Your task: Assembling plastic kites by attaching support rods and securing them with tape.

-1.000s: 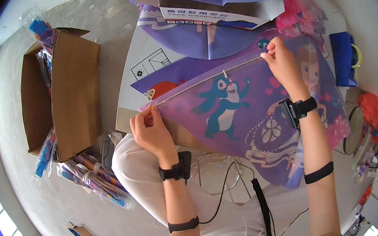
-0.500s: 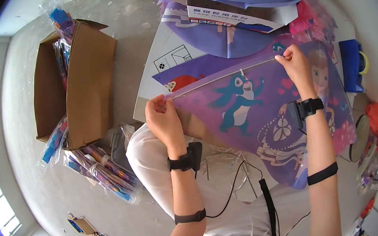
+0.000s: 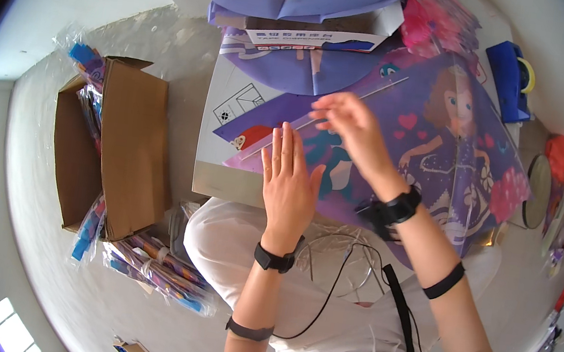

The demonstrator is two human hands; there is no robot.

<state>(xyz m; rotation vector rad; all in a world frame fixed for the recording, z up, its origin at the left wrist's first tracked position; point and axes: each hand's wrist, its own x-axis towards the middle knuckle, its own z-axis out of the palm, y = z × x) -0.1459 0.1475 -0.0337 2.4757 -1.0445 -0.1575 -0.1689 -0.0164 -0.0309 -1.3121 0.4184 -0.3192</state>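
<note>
While a grey concrete floor [image 3: 67,290] surrounds the white table [image 3: 224,97], a purple cartoon kite [image 3: 435,146] covers the table's right part, a thin white spar [image 3: 325,121] on it. Both hands hover over its near-left edge: left hand [image 3: 288,184] flat, fingers spread; right hand [image 3: 349,124] loosely open, blurred. An open cardboard box [image 3: 129,149] with packaged kites [image 3: 155,273] stands left; blue tape dispenser [image 3: 512,78] at the far-right corner.

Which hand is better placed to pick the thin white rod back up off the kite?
Left, probably. The left hand lies flat, fingers spread, with its fingertips beside the lower end of the white rod on the purple kite. The right hand hovers blurred above the rod's middle, gripping nothing.
</note>
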